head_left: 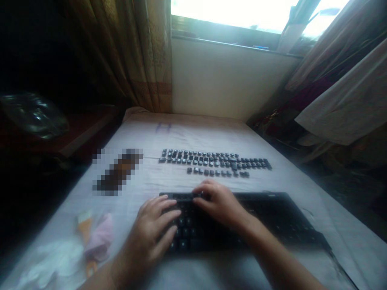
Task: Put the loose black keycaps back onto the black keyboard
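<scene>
Black keyboard (266,217) noted flat on a cloth-covered table (142,135), its length running from toward the left edge to toward the right edge; a few keycaps (185,232) are seated at its left end; a cable (343,269) trails from its near right corner. Left hand (149,227): spread wide, palm down, fingertips over the keyboard's left end; right hand (219,199): fingers bent and narrow at the keyboard's far edge, left of its middle; whether it grips anything, I cannot tell. Loose keys (205,162) lie in rows between the keyboard and the table's far edge, the nearest row shorter. Toward the left edge: an orange-handled brush (84,225), partly under a pink cloth (100,239); crumpled clear plastic (51,262) beside them; farther up that side, a dark and orange item (119,171), pixelated, identity unreadable. A gold-brown curtain (148,52) hangs beyond the far left corner.
</scene>
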Demonstrator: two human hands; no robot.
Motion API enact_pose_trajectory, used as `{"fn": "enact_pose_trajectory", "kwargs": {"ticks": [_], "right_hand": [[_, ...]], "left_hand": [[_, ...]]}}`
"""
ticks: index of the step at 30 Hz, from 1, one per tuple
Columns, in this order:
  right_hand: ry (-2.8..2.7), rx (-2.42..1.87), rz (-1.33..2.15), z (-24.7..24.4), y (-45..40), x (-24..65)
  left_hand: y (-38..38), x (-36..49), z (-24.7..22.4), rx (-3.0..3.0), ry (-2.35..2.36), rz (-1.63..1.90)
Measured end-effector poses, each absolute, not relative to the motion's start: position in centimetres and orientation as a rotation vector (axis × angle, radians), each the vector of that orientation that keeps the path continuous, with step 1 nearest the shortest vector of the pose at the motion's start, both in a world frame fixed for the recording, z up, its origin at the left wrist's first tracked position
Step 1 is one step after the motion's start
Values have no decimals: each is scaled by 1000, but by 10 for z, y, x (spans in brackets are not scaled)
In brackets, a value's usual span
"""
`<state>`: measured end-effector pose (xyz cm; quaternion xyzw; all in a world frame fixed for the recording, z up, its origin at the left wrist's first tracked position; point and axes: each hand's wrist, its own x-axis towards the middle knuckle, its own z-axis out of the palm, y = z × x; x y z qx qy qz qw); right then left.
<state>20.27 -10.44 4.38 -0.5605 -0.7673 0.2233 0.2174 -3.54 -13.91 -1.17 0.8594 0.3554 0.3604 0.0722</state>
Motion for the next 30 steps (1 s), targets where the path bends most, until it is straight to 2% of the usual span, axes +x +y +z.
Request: {"fn": "enact_pose_trajectory", "kwargs": {"ticks": [5, 30], "right_hand": [[-2058, -1504, 831, 35, -141, 215], [-2223, -1537, 726, 33, -145, 209]], "left_hand": [[-145, -32, -8, 2702, 965, 949], [-149, -20, -3, 2954, 915, 671]]}}
